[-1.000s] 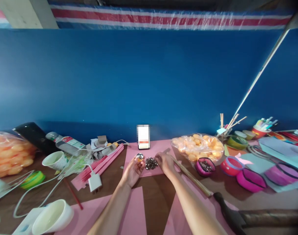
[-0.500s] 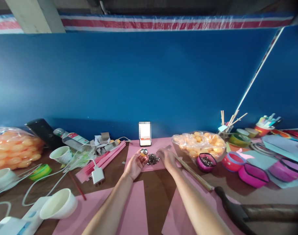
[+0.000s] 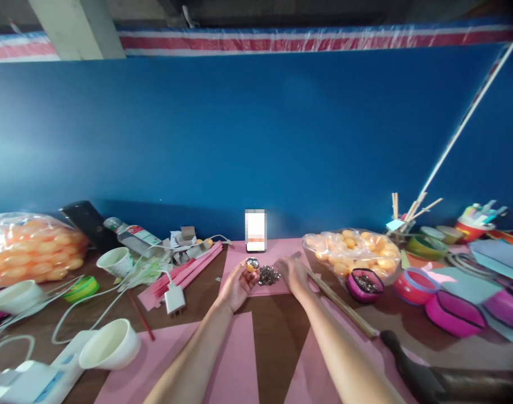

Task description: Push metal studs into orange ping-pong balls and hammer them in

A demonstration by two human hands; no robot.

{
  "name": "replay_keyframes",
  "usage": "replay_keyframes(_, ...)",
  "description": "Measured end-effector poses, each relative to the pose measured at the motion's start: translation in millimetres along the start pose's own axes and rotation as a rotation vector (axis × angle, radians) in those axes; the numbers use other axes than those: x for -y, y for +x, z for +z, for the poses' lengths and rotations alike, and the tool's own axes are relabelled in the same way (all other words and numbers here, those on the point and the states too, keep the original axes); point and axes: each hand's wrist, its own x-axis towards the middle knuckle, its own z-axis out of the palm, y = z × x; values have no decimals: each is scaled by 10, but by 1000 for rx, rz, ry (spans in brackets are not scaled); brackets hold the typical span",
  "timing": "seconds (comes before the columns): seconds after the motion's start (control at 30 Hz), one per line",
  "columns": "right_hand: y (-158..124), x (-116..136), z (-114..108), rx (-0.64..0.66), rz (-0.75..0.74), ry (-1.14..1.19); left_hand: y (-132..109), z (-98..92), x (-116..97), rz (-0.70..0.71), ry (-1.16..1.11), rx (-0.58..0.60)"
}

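An orange ball with shiny metal pieces covering its top [image 3: 252, 264] is held in the fingertips of my left hand [image 3: 238, 285], palm turned up. Just right of it lies a small pile of shiny metal pieces [image 3: 268, 275] on a pink sheet [image 3: 235, 255]. My right hand [image 3: 293, 274] is on the far side of the pile, above the sheet's right part. Its fingers are smeared by motion, so whether they hold anything cannot be made out. Behind the pile a phone [image 3: 256, 231] stands upright.
Right: a bag of orange balls [image 3: 351, 252], a magenta bowl of metal pieces [image 3: 365, 285], wooden sticks [image 3: 344, 306] and a hammer [image 3: 471, 384]. Left: a white charger [image 3: 174, 298], cables, a white cup [image 3: 110, 344], a power strip [image 3: 67, 365] and another ball bag [image 3: 33, 247].
The whole view has shifted, so most things appear slightly farther right. My left hand still holds the ball, and my right hand remains beside the pile.
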Motion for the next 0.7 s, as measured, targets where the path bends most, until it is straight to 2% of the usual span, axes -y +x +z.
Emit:
replay_keyframes(0.23, -9, -34, 31, 0, -23, 43, 18, -25, 25, -6, -5, -17)
replay_keyframes(0.47, -16, -66, 68, -55, -4, 66, -31, 3, 48, 32, 7, 12)
replay_keyframes(0.7, -11, -76, 92, -52, -17, 91, -27, -2, 53, 61, 78, 38)
